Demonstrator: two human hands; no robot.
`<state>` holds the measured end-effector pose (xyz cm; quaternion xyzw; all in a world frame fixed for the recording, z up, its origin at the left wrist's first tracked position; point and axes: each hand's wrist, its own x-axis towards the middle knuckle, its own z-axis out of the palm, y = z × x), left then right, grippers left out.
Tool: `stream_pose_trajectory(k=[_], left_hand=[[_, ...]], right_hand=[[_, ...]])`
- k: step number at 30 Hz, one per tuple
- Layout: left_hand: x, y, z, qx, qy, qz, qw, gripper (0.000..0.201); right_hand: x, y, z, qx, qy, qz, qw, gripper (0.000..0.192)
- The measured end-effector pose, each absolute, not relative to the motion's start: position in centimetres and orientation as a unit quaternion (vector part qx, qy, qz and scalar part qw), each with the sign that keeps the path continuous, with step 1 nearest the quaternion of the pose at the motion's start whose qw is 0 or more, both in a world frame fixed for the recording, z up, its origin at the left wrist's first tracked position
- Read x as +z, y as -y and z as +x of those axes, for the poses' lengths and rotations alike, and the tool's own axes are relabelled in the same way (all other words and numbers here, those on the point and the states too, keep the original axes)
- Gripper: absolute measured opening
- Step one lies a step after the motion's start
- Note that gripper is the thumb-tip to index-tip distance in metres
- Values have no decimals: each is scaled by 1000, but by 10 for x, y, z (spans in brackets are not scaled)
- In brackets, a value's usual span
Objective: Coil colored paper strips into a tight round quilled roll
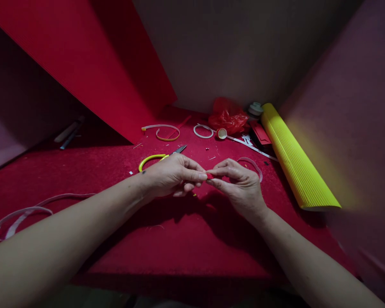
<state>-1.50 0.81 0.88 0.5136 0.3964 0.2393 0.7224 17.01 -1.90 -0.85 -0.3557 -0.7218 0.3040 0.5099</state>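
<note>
Between my two hands, over the middle of the red cloth, is a small red piece [209, 176], probably paper, mostly covered by fingertips. My left hand [179, 174] pinches its left side between thumb and fingers. From the right, my right hand [240, 182] grips it with thumb and forefinger. Just behind my left wrist lie scissors [152, 158] with yellow handles and dark blades pointing right. A pale curled strip [255, 164] rests right behind my right hand.
A yellow corrugated roll [300, 162] lies at the right. Farther back are a red plastic bag [227, 115], a lidded jar [255, 109], a small round red-rimmed piece [221, 134] and coiled strips [168, 132]. A large red corrugated sheet [93, 55] leans at the left. Pens [69, 130] lie beneath it.
</note>
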Motion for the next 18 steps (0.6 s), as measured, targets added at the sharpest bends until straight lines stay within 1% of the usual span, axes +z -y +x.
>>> stream_pose_trajectory(k=[3, 7, 10, 15, 16, 18], left_hand=[[10, -7, -14, 248, -406, 514, 714, 11], [10, -6, -14, 246, -413, 515, 710, 12], [9, -6, -13, 241, -419, 524, 701, 14], [10, -3, -9, 232, -451, 560, 655, 12], [11, -3, -9, 230, -456, 565, 648, 11], [12, -3, -10, 219, -456, 567, 651, 13]], right_hand=[[-10, 19, 170, 268, 739, -359, 503, 14], [-9, 18, 171, 252, 754, -355, 492, 11], [-7, 18, 171, 230, 777, -356, 465, 10], [-7, 20, 169, 97, 831, -372, 402, 10], [-7, 20, 169, 87, 833, -374, 399, 10], [-7, 21, 170, 107, 824, -374, 413, 9]])
